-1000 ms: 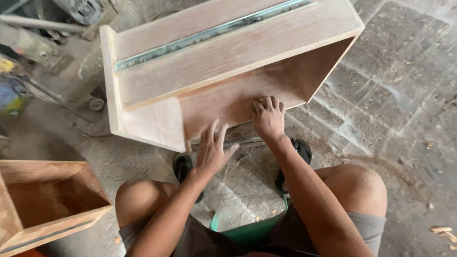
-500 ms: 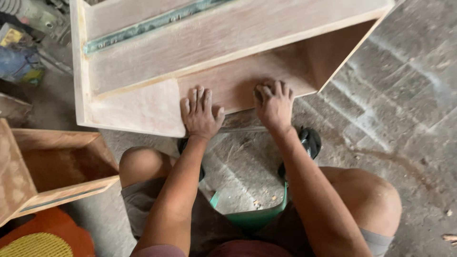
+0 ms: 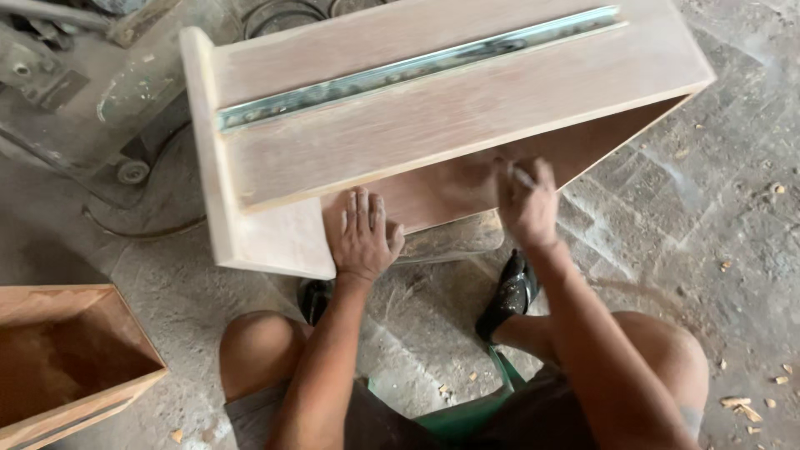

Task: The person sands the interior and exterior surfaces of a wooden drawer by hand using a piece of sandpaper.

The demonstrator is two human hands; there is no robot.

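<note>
The left hand (image 3: 362,235) lies flat, fingers spread, on the wooden drawer box (image 3: 433,125) lying on the concrete floor (image 3: 708,233). The right hand (image 3: 527,200) is curled, pinching something small against the drawer's panel.

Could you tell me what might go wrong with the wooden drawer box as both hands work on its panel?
The pale wooden drawer box with a metal slide rail lies on its side on the floor, steadied only by the flat left hand; it may shift. The right hand is curled against the inner panel near the raw edge, so splinters seem possible. Wood chips on the concrete floor could slip underfoot.
</note>
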